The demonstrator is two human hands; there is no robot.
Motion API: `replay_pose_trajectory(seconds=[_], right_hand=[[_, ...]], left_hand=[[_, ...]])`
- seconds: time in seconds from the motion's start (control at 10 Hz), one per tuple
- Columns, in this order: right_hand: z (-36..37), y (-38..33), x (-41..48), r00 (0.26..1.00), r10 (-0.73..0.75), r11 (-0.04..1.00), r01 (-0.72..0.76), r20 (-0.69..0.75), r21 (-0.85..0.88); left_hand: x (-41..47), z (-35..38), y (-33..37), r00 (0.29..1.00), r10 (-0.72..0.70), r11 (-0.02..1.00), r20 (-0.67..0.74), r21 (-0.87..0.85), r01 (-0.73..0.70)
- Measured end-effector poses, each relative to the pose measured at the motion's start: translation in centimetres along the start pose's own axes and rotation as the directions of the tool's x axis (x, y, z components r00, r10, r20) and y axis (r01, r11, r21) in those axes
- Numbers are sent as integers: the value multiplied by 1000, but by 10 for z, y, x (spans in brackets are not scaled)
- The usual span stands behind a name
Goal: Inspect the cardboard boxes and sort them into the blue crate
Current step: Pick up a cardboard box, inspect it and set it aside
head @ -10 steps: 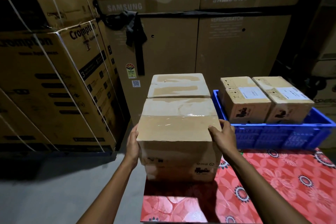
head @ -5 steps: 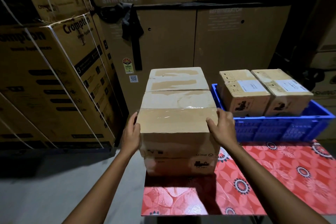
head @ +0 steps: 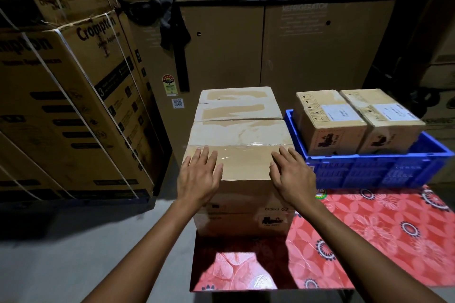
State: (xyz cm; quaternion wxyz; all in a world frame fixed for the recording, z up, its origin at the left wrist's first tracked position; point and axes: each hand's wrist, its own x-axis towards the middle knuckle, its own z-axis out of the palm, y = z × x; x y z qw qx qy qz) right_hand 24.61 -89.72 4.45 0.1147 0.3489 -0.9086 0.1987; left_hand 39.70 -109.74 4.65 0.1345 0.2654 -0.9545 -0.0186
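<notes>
Resting flat on the taped top of the near cardboard box (head: pixel 242 138), our left hand (head: pixel 200 176) and right hand (head: pixel 293 177) lie side by side, fingers straight and slightly spread, gripping nothing. That box stands at the left end of the red floral cloth (head: pixel 384 229), with a second cardboard box (head: pixel 237 106) touching it just behind. To our right we see the blue crate (head: pixel 369 172) on the same cloth, near both boxes, holding a left labelled box (head: pixel 330 125) and a right labelled box (head: pixel 384 120) side by side. Their white labels seem printed, but are too small for us to read. Strapped Crompton cartons (head: pixel 73 106) stack up at our left, and tall Samsung cartons (head: pixel 221 44) stand behind everything.
</notes>
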Motion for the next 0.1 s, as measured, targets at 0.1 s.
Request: replay_pose_trajectory(seconds=[0.1], right_hand=[[-1,0,1,1000,8,997,-8,3,79]], left_hand=[[-1,-4,2,1000,20,1000,-8,-10,-20]])
